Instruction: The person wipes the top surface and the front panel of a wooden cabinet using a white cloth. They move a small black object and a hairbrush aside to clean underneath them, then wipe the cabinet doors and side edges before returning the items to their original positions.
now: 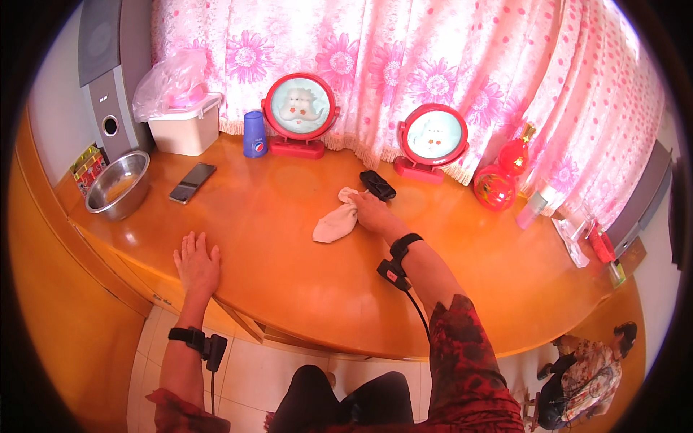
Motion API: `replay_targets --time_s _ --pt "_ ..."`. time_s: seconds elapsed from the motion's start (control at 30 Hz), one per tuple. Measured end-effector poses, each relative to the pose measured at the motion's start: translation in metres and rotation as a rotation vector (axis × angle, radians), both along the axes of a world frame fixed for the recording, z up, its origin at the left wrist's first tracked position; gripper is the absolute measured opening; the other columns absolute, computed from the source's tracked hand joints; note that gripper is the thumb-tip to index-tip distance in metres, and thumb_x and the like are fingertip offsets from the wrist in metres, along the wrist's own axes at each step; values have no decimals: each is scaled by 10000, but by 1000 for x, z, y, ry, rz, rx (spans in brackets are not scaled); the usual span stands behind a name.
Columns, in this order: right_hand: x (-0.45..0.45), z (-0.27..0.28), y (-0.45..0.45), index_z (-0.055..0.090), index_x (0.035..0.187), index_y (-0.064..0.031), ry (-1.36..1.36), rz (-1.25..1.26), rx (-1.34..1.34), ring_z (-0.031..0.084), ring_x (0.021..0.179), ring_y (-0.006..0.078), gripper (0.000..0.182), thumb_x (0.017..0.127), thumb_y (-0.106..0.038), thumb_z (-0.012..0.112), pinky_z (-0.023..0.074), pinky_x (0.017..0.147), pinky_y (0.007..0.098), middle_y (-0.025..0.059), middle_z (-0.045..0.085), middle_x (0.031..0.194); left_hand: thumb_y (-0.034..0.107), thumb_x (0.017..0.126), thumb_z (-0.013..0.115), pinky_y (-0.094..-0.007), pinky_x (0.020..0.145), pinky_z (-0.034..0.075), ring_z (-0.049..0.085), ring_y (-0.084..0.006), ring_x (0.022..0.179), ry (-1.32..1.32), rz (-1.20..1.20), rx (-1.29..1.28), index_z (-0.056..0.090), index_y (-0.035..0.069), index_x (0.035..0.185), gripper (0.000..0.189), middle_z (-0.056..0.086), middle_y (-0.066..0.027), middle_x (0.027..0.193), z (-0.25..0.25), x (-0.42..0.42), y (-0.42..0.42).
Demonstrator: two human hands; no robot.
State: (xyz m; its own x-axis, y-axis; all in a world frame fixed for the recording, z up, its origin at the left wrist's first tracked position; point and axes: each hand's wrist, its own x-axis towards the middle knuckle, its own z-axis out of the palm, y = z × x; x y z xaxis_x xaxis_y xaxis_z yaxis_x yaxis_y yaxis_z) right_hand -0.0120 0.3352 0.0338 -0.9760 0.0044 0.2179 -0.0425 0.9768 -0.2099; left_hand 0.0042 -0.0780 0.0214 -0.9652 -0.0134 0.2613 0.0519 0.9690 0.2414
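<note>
My right hand [376, 214] is closed on a pale pink sock-like cloth [337, 223] lying on the wooden tabletop [281, 260]; my fingers pinch its upper right part. Just beyond that hand, close to the fingers, lies a folded black item [378, 185], perhaps socks. My left hand [198, 262] rests palm down near the table's front left edge with its fingers spread and nothing held. Each wrist wears a black strap with a small cabled device.
Along the back stand a blue cup [254, 135], two red round mirrors [300, 105] [435, 135] and a red gourd ornament [495, 187]. A phone [193, 183], metal bowl [118, 187] and white box [187, 127] are left. Another person [593, 373] sits at lower right.
</note>
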Motion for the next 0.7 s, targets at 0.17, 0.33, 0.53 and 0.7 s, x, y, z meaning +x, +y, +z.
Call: replay_targets --time_s 0.17,0.33,0.53,0.7 --pt "7 40 -7 545 1173 -91 -174 -3 25 556 1069 360 357 839 -218 548 464 879 429 166 604 1115 355 927 443 -480 1117 162 277 -254 1360 22 11 -23 438 84 1329 485 360 -116 1438 0 0 -1" --pt "-5 55 25 541 1148 -103 245 -116 -69 567 1055 325 469 747 -302 681 450 849 460 146 618 1087 355 927 443 -481 1115 168 276 -247 1361 48 6 -35 439 89 1327 480 363 -108 1437 -4 -1 -2" --pt "-17 54 32 512 1199 -135 48 -369 114 552 1101 290 583 690 -322 726 420 888 463 122 609 1120 341 919 463 -460 1104 178 292 -265 1350 65 4 -26 450 86 1313 469 379 -119 1424 -4 0 -1" --pt "-27 49 45 509 1220 -102 -90 -410 -6 577 1073 308 626 677 -331 719 466 866 415 153 597 1151 337 916 473 -460 1105 179 296 -270 1346 82 -2 -3 452 84 1304 464 375 -120 1424 -5 1 -1"
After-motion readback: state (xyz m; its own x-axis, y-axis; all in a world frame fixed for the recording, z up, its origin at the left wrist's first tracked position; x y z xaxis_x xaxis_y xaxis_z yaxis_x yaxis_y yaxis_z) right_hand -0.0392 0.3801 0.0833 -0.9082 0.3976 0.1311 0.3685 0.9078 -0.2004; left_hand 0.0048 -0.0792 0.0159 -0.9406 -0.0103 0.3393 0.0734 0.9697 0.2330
